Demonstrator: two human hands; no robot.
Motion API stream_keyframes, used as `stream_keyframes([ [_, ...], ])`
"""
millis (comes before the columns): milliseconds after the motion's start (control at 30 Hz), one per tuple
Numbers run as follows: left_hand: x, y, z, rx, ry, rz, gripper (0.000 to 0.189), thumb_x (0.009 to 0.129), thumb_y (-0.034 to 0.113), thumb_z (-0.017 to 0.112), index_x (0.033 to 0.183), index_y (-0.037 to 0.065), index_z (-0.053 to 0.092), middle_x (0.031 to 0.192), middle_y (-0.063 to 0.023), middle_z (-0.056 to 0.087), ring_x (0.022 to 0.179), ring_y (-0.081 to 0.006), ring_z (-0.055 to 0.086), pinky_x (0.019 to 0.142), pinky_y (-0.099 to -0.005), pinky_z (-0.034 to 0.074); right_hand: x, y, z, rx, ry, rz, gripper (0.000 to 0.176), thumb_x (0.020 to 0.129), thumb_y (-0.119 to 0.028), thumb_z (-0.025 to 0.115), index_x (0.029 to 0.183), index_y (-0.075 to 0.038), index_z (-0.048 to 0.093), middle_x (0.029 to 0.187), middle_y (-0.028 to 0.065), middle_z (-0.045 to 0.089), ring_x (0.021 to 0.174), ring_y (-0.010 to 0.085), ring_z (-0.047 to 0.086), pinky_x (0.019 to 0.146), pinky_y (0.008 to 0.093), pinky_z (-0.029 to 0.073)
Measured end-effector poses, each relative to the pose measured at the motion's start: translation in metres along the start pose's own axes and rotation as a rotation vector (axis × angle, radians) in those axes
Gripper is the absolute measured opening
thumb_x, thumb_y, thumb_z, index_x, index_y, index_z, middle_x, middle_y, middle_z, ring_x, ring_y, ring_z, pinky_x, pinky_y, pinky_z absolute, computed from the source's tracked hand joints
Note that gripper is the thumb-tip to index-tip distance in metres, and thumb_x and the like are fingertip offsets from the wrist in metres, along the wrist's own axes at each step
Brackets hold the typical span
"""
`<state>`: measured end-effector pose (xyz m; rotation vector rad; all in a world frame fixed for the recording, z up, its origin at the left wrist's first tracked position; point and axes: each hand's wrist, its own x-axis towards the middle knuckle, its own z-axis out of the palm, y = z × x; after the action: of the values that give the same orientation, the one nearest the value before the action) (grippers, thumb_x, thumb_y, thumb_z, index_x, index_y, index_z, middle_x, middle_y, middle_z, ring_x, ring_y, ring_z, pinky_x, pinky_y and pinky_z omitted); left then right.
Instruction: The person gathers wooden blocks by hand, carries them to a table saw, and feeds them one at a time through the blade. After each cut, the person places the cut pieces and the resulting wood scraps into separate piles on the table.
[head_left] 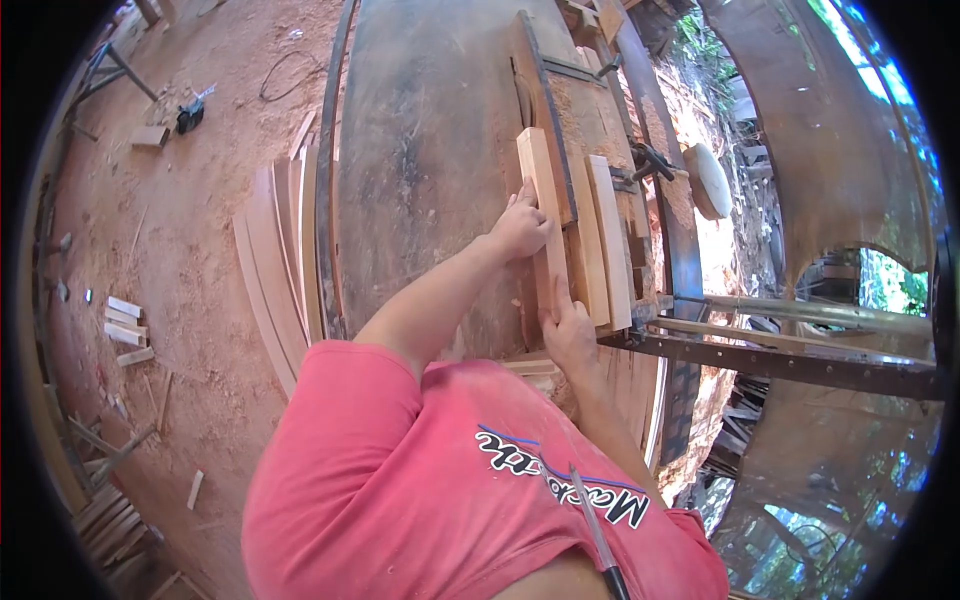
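Wooden batten (536,160) lies lengthwise along the right side of the counter (420,240), beside other battens (610,240). It looks light, stiff and sturdy, best held by its long sides. Your left hand (520,230) has fingers closed around its middle; your right hand (572,335) grasps nearer you.

From the gripped wooden strip (543,175), we have hand passage leftward over the worktop (430,150) to its dark edging (335,130), whereas rightward the guide board (549,120) and pale boards (611,245) obstruct, with a dark metal fitting (652,161) beyond.
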<state>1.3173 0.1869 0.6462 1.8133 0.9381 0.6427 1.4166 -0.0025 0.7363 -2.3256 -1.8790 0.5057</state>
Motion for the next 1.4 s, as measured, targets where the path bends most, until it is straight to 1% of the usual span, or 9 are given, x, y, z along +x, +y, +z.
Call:
stream_keyframes([
  [567,0.019,0.0,-0.011,0.021,0.015,-0.035,0.045,0.093,0.031,0.048,0.094,-0.008,0.072,0.152,-0.0409,0.005,0.141,-0.0489,0.024,0.119,-0.05,0.013,0.023,-0.006,-0.004,-0.032,-0.053,0.053,0.07,0.09,-0.03,0.059,0.152,-0.016,0.031,0.09,0.0286,0.057,0.086,0.0464,0.06,0.081,0.0521,0.048],
  [800,0.023,-0.012,-0.012,-0.049,0.0,0.007,0.048,0.091,0.032,0.047,0.099,-0.009,0.071,0.154,-0.0392,0.006,0.145,-0.0454,0.016,0.119,-0.0519,0.012,0.024,-0.014,-0.029,0.014,-0.05,0.052,0.066,0.089,-0.03,0.06,0.149,-0.014,0.038,0.094,0.0283,0.059,0.089,0.0454,0.06,0.083,0.0504,0.048],
  [900,0.022,0.003,-0.028,-0.116,0.008,-0.005,0.049,0.091,0.032,0.044,0.099,-0.009,0.07,0.154,-0.0375,0.008,0.147,-0.0429,0.01,0.118,-0.0546,0.011,0.028,-0.022,-0.065,0.011,0.034,0.009,0.056,0.088,-0.028,0.062,0.139,-0.007,0.051,0.105,0.0299,0.064,0.098,0.0434,0.062,0.087,0.0484,0.049],
  [1000,0.028,0.007,-0.04,-0.031,-0.05,0.06,0.05,0.09,0.032,0.041,0.096,-0.009,0.07,0.155,-0.0363,0.008,0.148,-0.0421,0.008,0.117,-0.0559,0.01,0.04,-0.041,-0.104,0.039,0.161,-0.034,0.05,0.088,-0.027,0.064,0.131,-0.002,0.058,0.105,0.029,0.066,0.096,0.0416,0.065,0.086,0.0457,0.05],
  [1067,0.035,0.012,-0.041,-0.173,0.057,0.056,0.049,0.087,0.032,0.04,0.088,-0.007,0.07,0.153,-0.0395,0.01,0.147,-0.0432,0.011,0.117,-0.0562,0.01,0.053,-0.045,-0.123,0.046,0.221,-0.062,0.045,0.089,-0.026,0.064,0.126,0.0,0.061,0.105,0.0278,0.067,0.094,0.0385,0.066,0.083,0.0435,0.051],
  [1133,0.039,0.017,-0.049,-0.121,0.042,0.076,0.05,0.087,0.032,0.039,0.088,-0.007,0.07,0.152,-0.0398,0.011,0.147,-0.0435,0.012,0.117,-0.0562,0.01,0.065,-0.057,-0.141,0.054,0.281,-0.093,0.041,0.089,-0.025,0.065,0.12,0.001,0.065,0.104,0.0266,0.068,0.091,0.0355,0.068,0.081,0.0414,0.053],
  [1200,0.045,0.02,-0.055,-0.071,0.027,0.098,0.05,0.087,0.032,0.039,0.088,-0.007,0.071,0.152,-0.0402,0.012,0.147,-0.0438,0.013,0.117,-0.0562,0.01,0.078,-0.07,-0.159,0.128,0.293,-0.034,0.038,0.089,-0.024,0.065,0.114,0.003,0.067,0.098,0.0238,0.07,0.085,0.0288,0.07,0.077,0.0386,0.053],
  [1233,0.05,0.02,-0.057,-0.09,0.028,0.092,0.051,0.087,0.032,0.038,0.09,-0.007,0.071,0.152,-0.0403,0.012,0.146,-0.0441,0.014,0.118,-0.0556,0.01,0.089,-0.065,-0.161,0.118,0.352,-0.104,0.036,0.089,-0.025,0.064,0.112,0.002,0.069,0.093,0.0223,0.071,0.08,0.0256,0.07,0.073,0.0362,0.053],
  [1400,0.064,0.023,-0.058,-0.185,0.102,0.081,0.049,0.087,0.031,0.042,0.087,-0.009,0.07,0.154,-0.0382,0.01,0.147,-0.0443,0.013,0.118,-0.0526,0.01,0.131,-0.074,-0.191,0.097,0.381,-0.085,0.035,0.089,-0.03,0.064,0.107,-0.001,0.072,0.086,0.0169,0.071,0.075,0.021,0.067,0.071,0.0328,0.051],
])
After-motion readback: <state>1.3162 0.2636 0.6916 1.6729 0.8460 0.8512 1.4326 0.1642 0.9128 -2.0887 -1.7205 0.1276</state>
